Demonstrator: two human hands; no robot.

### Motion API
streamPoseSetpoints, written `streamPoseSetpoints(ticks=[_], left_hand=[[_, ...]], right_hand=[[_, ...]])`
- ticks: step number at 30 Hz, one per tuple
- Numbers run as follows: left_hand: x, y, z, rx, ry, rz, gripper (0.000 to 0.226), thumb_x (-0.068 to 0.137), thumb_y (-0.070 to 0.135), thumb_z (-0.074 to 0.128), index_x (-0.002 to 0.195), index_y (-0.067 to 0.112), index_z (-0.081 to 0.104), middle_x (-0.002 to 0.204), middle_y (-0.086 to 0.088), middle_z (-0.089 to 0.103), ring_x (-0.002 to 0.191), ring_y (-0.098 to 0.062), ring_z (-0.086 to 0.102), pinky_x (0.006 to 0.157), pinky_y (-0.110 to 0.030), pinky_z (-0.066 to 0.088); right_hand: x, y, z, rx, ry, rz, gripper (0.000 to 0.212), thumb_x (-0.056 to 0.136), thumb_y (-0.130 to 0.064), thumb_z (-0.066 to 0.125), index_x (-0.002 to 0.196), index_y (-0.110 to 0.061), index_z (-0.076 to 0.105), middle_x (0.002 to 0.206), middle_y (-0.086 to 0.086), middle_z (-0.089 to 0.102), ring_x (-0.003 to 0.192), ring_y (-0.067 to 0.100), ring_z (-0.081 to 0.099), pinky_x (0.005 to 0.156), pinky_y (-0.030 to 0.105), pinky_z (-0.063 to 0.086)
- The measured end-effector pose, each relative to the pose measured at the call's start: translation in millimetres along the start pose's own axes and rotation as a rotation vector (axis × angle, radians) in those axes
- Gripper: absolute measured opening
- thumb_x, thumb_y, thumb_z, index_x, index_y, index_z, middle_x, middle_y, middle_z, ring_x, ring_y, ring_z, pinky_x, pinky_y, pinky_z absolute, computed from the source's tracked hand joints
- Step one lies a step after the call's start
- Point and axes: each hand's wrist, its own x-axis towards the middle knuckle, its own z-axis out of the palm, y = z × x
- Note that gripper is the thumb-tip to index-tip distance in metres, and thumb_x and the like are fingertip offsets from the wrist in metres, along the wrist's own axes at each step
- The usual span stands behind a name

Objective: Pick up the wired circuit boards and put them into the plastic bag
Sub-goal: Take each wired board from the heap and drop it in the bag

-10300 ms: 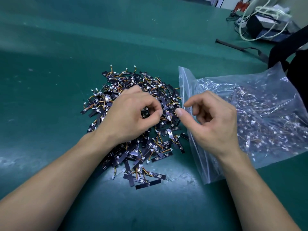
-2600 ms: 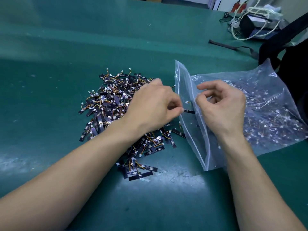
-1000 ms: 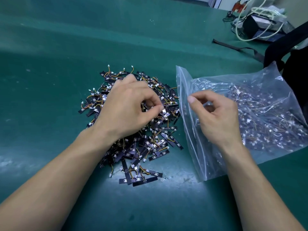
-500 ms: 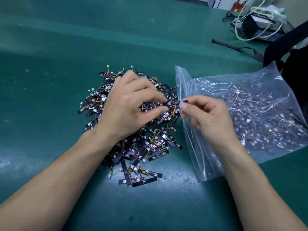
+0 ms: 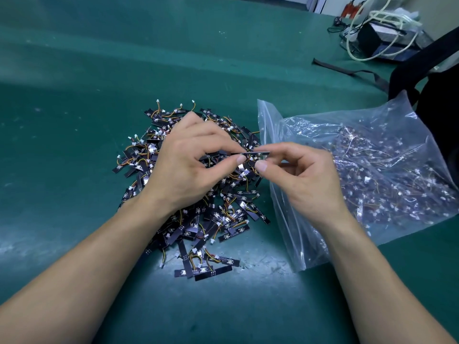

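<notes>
A heap of small black wired circuit boards with orange wires and white plugs lies on the green table. To its right lies a clear plastic bag holding several boards, its mouth toward the heap. Over the heap, my left hand pinches one thin black circuit board between thumb and forefinger and holds it level. My right hand meets it at the bag's mouth, its forefinger on the board's right end and its thumb just beneath.
The green table mat spreads wide to the left and front. At the back right stand a dark box with coiled white cable, a black strap and a black bag.
My left hand has lifted one board off the heap and brought it toward the bag's mouth. My right hand has come from the bag's edge to meet the board's right end.
</notes>
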Motion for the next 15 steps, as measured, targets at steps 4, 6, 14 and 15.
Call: streamPoseSetpoints(ticks=[4,6,14,15], left_hand=[[-0.2,-0.9,0.4,0.019,0.019,0.026,0.006,0.088,0.019,0.08,0.089,0.012,0.081,0.086,0.003,0.072,0.079,-0.027,0.054,0.074,-0.04,0.044],[0.0,-0.8,0.6,0.027,0.021,0.04,0.007,0.088,0.019,0.08,0.089,0.012,0.081,0.087,0.004,0.071,0.078,-0.028,0.054,0.072,-0.042,0.044],[0.1,0.1,0.6,0.02,0.006,0.044,0.012,0.086,0.022,0.082,0.093,0.012,0.08,0.09,0.001,0.073,0.081,-0.028,0.059,0.076,-0.04,0.044],[0.2,0.3,0.6,0.015,0.005,0.041,0.013,0.086,0.022,0.082,0.093,0.011,0.08,0.09,0.001,0.073,0.081,-0.027,0.059,0.076,-0.04,0.044]], right_hand=[[-0.6,2.8,-1.1,-0.1,0.023,-0.069,0.019,0.084,-0.019,0.08,0.1,-0.029,0.077,0.083,-0.003,0.072,0.047,0.006,0.036,0.049,0.013,0.03],[0.3,3.5,-0.8,-0.158,0.045,-0.118,0.014,0.085,-0.019,0.08,0.097,-0.026,0.077,0.083,0.0,0.071,0.048,0.003,0.037,0.05,0.011,0.028],[0.6,5.8,-1.6,-0.277,0.077,-0.247,0.006,0.088,-0.022,0.077,0.093,-0.024,0.077,0.08,-0.007,0.067,0.053,0.008,0.043,0.055,0.015,0.031],[0.6,5.9,-1.6,-0.286,0.082,-0.253,0.006,0.088,-0.021,0.077,0.093,-0.023,0.077,0.08,-0.008,0.067,0.054,0.008,0.043,0.055,0.016,0.032]])
